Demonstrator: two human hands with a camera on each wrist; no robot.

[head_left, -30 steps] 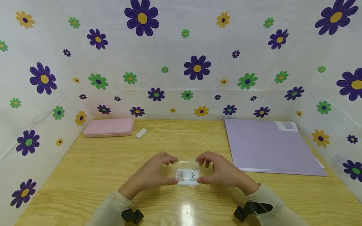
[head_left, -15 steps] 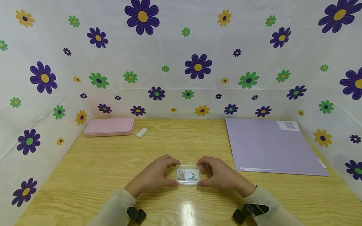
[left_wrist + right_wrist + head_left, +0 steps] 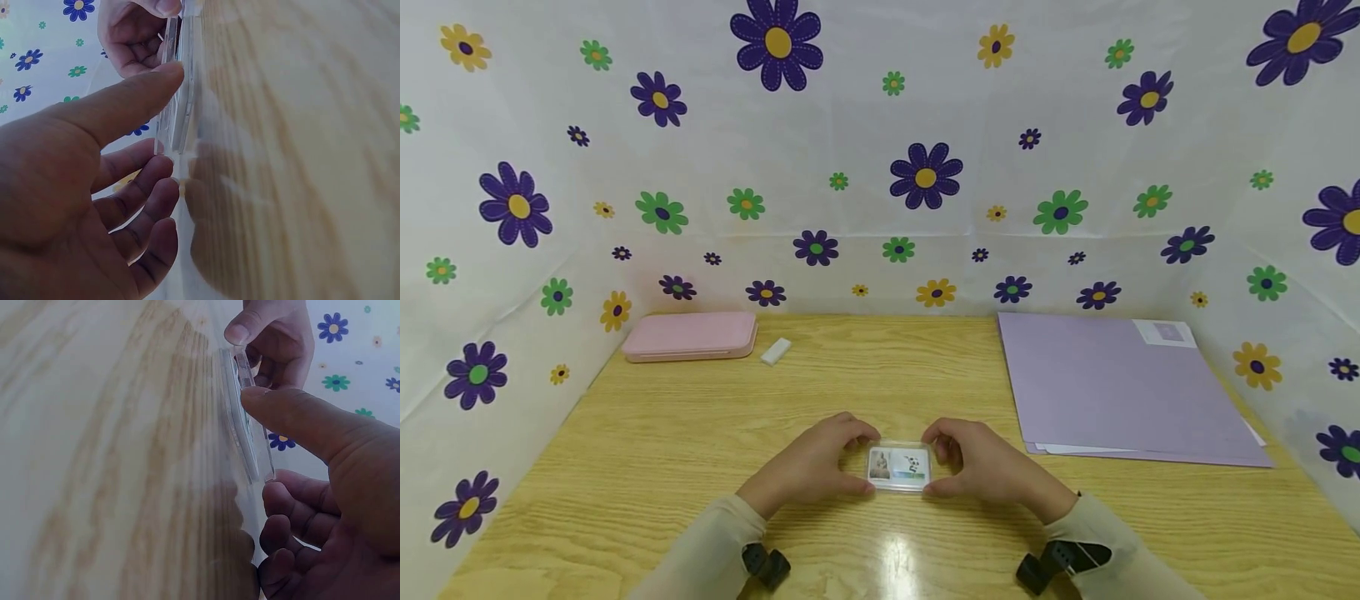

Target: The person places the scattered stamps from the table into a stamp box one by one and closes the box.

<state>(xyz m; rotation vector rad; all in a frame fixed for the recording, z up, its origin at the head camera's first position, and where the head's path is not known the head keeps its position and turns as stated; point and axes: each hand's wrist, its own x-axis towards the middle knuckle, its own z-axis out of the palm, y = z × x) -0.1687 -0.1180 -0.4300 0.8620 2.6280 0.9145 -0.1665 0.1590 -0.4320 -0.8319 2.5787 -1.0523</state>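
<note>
On the table in front of the person lies a small shallow clear plastic box with a white picture card [image 3: 901, 467] in it, printed with a grey figure and a panda-like drawing. A clear lid [image 3: 270, 456] sits close over the box, with a narrow wedge-shaped gap between the two in the right wrist view. My left hand [image 3: 808, 467] pinches the lid's left end between thumb and fingertips. My right hand [image 3: 988, 468] grips the right end the same way. Card edges [image 3: 182, 115] show as a thin white layer below the lid in the left wrist view.
A pink pencil case [image 3: 691, 336] lies at the back left, with a white eraser [image 3: 776, 352] beside it. To the right are lavender sheets [image 3: 1120, 387] with white paper edges showing. Flower-printed cloth [image 3: 850, 125] walls the table at the back and sides.
Both hands have lowered the clear lid from a raised, tilted position to lie nearly flat over the box. The card's pictures now show more fully through it.
</note>
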